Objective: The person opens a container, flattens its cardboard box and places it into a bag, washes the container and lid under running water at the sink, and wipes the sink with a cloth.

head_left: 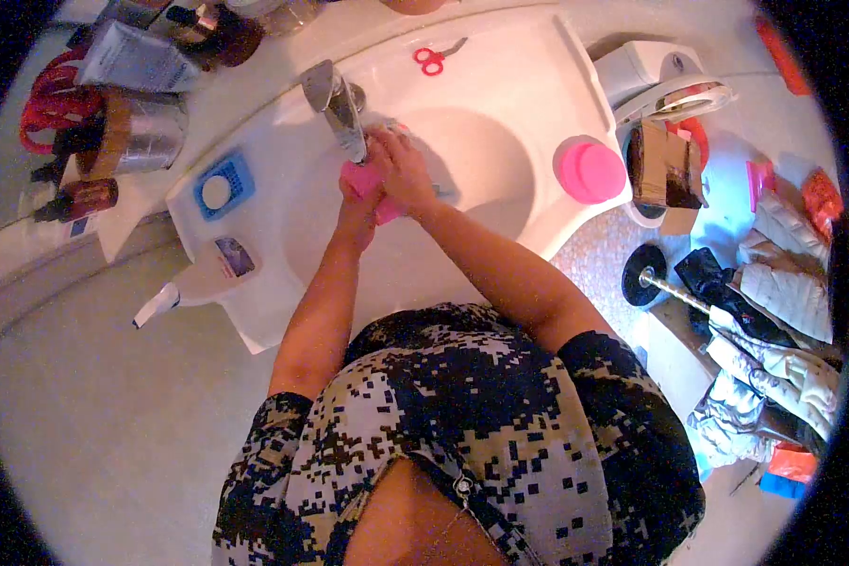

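Under the metal faucet (335, 106), both hands are together over the white sink (481, 170). My left hand (360, 203) is closed on a pink cloth (387, 206), part of which hangs below the fingers. My right hand (401, 172) presses on the same pink item from above, its fingers bent beside the spout. Something small and light shows behind the right fingers, too hidden to make out. Whether water runs from the spout is not clear.
Red-handled scissors (430, 62) lie on the sink's back ledge. A pink round container (591, 172) stands at the right edge. On the left are a blue soap dish (224, 186) and a spray bottle (198, 283). Clothes (774, 349) lie at far right.
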### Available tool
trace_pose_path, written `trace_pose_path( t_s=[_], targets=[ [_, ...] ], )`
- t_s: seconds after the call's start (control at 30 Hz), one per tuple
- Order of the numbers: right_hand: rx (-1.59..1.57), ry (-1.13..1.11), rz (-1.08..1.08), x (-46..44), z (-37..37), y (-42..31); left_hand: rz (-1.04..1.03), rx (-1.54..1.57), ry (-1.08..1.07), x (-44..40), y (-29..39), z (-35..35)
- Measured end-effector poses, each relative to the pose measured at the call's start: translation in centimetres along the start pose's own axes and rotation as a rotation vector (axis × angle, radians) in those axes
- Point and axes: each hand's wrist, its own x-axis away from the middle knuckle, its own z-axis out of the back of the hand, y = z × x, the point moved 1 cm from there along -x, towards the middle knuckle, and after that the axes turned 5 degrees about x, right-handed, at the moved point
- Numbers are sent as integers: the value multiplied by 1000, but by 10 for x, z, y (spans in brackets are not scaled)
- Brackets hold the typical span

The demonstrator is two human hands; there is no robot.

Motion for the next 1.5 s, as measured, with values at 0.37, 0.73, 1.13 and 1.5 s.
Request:
trace_pose_path(
  t_s=[0.37,0.73,1.13,1.5],
  targets=[
    [-293,-240,-483,15,5,33,138,-23,20,-7,0,26],
    [-1047,-342,-775,10,-12,20,113,460,-65,13,18,-19],
    [252,-125,-50,13,-3,-5,44,-25,14,-2,14,-9],
    [-791,-269,-943,24,11,3,-50,400,-112,7,27,-35]
  ],
)
